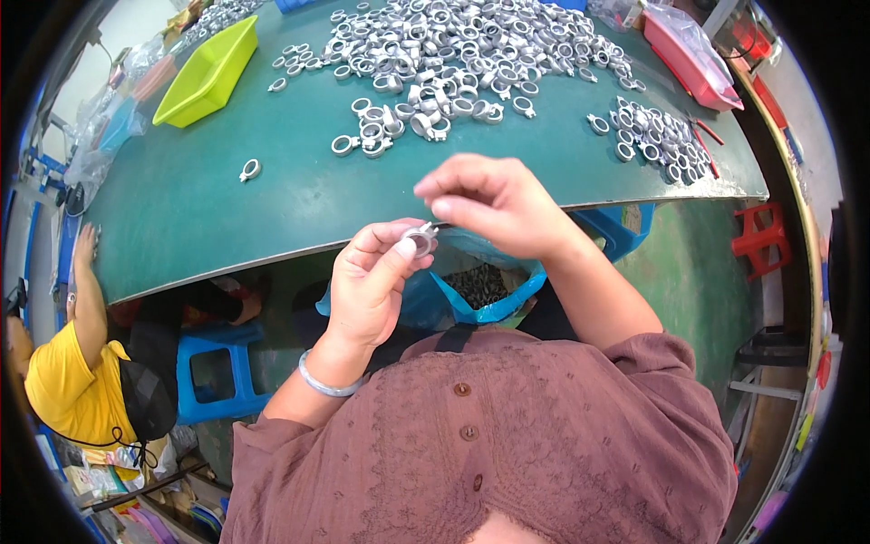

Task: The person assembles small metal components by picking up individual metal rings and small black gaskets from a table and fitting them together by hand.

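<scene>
My left hand (367, 286) pinches a grey metal ring clamp (420, 240) between thumb and fingers, just off the table's near edge. A small lug on the ring points up and right. Just above it hovers my right hand (494, 204), its fingers curled and thumb apart from them; I see nothing between them. A big heap of similar ring clamps (462, 54) covers the far middle of the green table (299, 204). One loose ring clamp (250, 170) lies to the left, and a smaller pile of ring clamps (654, 136) sits at the right.
Red-handled pliers (707, 145) lie beside the right pile. A yellow-green tray (210, 72) and a pink tray (691, 63) flank the heap. Below the edge hangs a blue bag (494, 313) of small dark parts. At left, a person in yellow (77, 385) sits near a blue stool (217, 372).
</scene>
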`<state>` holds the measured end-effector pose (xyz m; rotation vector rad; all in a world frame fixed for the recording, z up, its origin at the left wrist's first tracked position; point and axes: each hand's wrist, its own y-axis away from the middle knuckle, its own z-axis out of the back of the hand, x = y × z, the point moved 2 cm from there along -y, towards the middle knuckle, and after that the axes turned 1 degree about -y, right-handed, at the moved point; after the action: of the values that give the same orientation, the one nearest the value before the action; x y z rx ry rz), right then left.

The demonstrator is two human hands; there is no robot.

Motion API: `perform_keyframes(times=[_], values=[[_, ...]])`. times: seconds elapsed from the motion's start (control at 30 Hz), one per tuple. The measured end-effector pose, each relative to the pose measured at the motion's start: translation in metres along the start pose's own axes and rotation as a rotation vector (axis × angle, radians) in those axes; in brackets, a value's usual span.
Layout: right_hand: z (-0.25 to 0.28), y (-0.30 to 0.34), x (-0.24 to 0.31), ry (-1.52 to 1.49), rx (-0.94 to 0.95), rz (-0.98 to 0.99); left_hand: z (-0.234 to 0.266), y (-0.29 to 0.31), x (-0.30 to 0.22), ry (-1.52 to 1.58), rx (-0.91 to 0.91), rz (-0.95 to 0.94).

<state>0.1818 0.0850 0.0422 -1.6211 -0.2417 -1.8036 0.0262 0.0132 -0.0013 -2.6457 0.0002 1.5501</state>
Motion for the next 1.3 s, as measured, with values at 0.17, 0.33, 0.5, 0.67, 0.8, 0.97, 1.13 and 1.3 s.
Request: perform_keyframes(times=[0.17,0.33,0.5,0.67,0.8,0.97,1.13,1.3], values=[[0.006,-0.056,-0.015,0.569,-0.131,0.198,0.006,-0.003,-0.005,0.268,0.039,0.149],[0.002,-0.086,-0.034,1.07,-0.266,0.161,0.013,-0.002,-0.008,0.298,-0.024,0.247],[0.001,-0.09,-0.042,1.008,-0.298,0.158,0.019,-0.002,-0.01,0.263,-0.028,0.245],[0.006,-0.083,-0.03,0.778,-0.222,0.066,0.014,-0.006,-0.013,0.207,-0.076,0.25],[0.0,-0.062,-0.013,-0.002,-0.092,-0.196,0.011,-0.011,-0.019,0.142,-0.126,0.166],[-0.019,-0.034,-0.001,-0.403,0.059,-0.256,0.002,-0.02,-0.025,0.108,-0.127,0.103],[-0.021,-0.02,-0.004,-0.42,-0.031,-0.166,0.003,-0.023,-0.019,0.1,-0.087,0.112],[-0.018,-0.014,-0.001,-0.427,-0.011,-0.221,0.002,-0.021,-0.015,0.174,-0.054,0.199]])
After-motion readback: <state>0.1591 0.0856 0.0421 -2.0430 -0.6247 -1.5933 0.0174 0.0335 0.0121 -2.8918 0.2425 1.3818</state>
